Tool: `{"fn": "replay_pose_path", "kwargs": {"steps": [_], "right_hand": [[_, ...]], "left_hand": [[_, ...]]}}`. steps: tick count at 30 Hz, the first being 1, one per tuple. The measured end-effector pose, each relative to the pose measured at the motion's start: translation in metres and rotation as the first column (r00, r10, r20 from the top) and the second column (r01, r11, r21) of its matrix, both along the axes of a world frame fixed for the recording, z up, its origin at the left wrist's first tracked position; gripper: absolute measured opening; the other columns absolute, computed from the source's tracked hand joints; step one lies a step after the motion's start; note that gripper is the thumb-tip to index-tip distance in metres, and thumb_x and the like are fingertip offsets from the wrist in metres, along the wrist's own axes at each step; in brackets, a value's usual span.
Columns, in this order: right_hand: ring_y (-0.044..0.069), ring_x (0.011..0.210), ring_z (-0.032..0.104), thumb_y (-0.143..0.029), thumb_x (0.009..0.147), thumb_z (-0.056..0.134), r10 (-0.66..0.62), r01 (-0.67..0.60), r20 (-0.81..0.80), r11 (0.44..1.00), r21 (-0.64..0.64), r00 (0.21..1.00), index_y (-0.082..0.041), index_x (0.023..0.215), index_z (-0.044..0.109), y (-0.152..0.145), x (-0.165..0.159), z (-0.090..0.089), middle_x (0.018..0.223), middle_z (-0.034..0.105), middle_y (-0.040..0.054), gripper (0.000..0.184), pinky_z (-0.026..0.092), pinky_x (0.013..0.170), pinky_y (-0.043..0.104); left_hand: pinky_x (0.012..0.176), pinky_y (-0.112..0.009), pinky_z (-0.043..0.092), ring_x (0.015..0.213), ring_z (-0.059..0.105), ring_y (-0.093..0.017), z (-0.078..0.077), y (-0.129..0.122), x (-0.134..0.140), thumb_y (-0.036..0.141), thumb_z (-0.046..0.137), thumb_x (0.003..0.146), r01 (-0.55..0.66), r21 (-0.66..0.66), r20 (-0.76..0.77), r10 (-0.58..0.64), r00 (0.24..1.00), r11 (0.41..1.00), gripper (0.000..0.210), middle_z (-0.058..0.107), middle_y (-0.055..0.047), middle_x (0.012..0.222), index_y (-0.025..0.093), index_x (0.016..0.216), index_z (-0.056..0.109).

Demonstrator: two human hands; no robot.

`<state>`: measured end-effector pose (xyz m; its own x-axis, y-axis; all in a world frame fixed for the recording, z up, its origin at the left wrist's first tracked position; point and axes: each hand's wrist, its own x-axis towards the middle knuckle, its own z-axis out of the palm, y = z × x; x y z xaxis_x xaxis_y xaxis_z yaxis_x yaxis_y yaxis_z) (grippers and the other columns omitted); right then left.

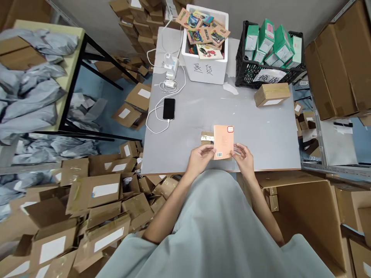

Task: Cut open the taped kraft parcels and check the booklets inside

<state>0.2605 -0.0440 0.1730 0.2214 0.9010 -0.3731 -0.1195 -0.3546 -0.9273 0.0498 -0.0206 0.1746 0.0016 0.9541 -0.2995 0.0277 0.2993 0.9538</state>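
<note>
Pinching peach rectangular paper booklet [223, 141] by its lower sides, left hand [202, 156] and right hand [242, 156] half-curled, near front edge of grey table [255, 135] | black rectangular phone [169, 108], left edge | boxy white bin [204, 75], back edge | black plastic crate [242, 71], back right corner

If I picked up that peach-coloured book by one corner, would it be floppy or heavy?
Probably not very floppy: the peach-coloured book looks flat between the left hand and right hand. It's likely light, since they hold it only near its lower corners.
</note>
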Motion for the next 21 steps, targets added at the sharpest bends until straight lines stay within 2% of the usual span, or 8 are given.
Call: {"fn": "replay_pose_path", "kwargs": {"steps": [2, 4, 7, 10, 14, 17, 21], "right_hand": [[0.030, 0.126, 0.073, -0.053, 0.072, 0.100, 0.042, -0.042, -0.027, 0.999, 0.003, 0.999, -0.028, 0.120, 0.073, -0.002, -0.018, 0.006, 0.136, 0.077, 0.0106, 0.060, 0.059, 0.114, 0.048], [0.029, 0.125, 0.074, -0.053, 0.071, 0.102, 0.095, -0.097, -0.092, 0.995, -0.018, 0.991, -0.028, 0.119, 0.070, -0.005, -0.035, 0.011, 0.135, 0.076, 0.0095, 0.063, 0.059, 0.114, 0.046], [0.027, 0.122, 0.075, -0.053, 0.068, 0.104, 0.130, -0.138, -0.192, 0.990, -0.030, 0.973, -0.029, 0.116, 0.066, -0.009, -0.055, 0.015, 0.125, 0.077, 0.0056, 0.066, 0.059, 0.113, 0.043], [0.028, 0.127, 0.074, -0.057, 0.074, 0.101, 0.155, -0.164, -0.309, 0.986, -0.002, 0.938, -0.030, 0.113, 0.066, -0.016, -0.069, 0.018, 0.124, 0.080, 0.0046, 0.058, 0.056, 0.118, 0.044], [0.033, 0.138, 0.070, -0.064, 0.081, 0.092, 0.099, -0.131, -0.490, 0.991, -0.030, 0.866, -0.031, 0.115, 0.072, -0.027, -0.083, 0.018, 0.131, 0.081, 0.0054, 0.052, 0.058, 0.119, 0.050], [0.037, 0.141, 0.068, -0.071, 0.079, 0.088, 0.034, -0.105, -0.581, 0.990, -0.090, 0.813, -0.030, 0.114, 0.076, -0.035, -0.092, 0.010, 0.128, 0.083, 0.0075, 0.055, 0.061, 0.116, 0.056], [0.039, 0.143, 0.068, -0.071, 0.073, 0.087, -0.044, -0.048, -0.599, 0.989, -0.137, 0.800, -0.030, 0.112, 0.077, -0.045, -0.104, -0.005, 0.123, 0.084, 0.0087, 0.058, 0.062, 0.116, 0.057]], "left_hand": [[0.084, -0.040, 0.070, 0.090, 0.082, -0.026, 0.005, -0.008, -0.008, 0.050, 0.083, 0.086, -0.006, 0.034, -0.078, 0.009, 0.997, 0.999, 0.030, 0.087, -0.007, 0.096, 0.021, 0.096, 0.083], [0.082, -0.038, 0.069, 0.087, 0.082, -0.024, 0.014, -0.018, -0.013, 0.044, 0.079, 0.089, 0.007, 0.074, -0.128, 0.002, 0.992, 0.997, 0.024, 0.087, -0.005, 0.094, 0.021, 0.097, 0.084], [0.091, -0.039, 0.068, 0.093, 0.082, -0.023, 0.030, -0.032, -0.018, 0.036, 0.075, 0.094, 0.059, 0.165, -0.163, -0.032, 0.986, 0.984, 0.017, 0.087, -0.004, 0.099, 0.023, 0.100, 0.084], [0.100, -0.040, 0.066, 0.104, 0.081, -0.023, 0.040, -0.043, -0.022, 0.031, 0.076, 0.096, 0.131, 0.285, -0.161, -0.088, 0.983, 0.949, 0.011, 0.085, -0.005, 0.108, 0.024, 0.103, 0.081], [0.110, -0.044, 0.063, 0.126, 0.076, -0.026, 0.038, -0.051, -0.033, 0.036, 0.079, 0.097, 0.218, 0.356, -0.158, -0.171, 0.972, 0.909, 0.016, 0.077, -0.010, 0.129, 0.025, 0.109, 0.079], [0.115, -0.048, 0.059, 0.132, 0.073, -0.029, 0.033, -0.056, -0.040, 0.040, 0.082, 0.096, 0.214, 0.360, -0.220, -0.140, 0.965, 0.908, 0.019, 0.074, -0.011, 0.133, 0.026, 0.109, 0.078], [0.116, -0.050, 0.058, 0.137, 0.069, -0.032, 0.031, -0.064, -0.042, 0.040, 0.085, 0.092, 0.214, 0.361, -0.281, -0.112, 0.953, 0.908, 0.021, 0.071, -0.011, 0.137, 0.027, 0.106, 0.076]]}}
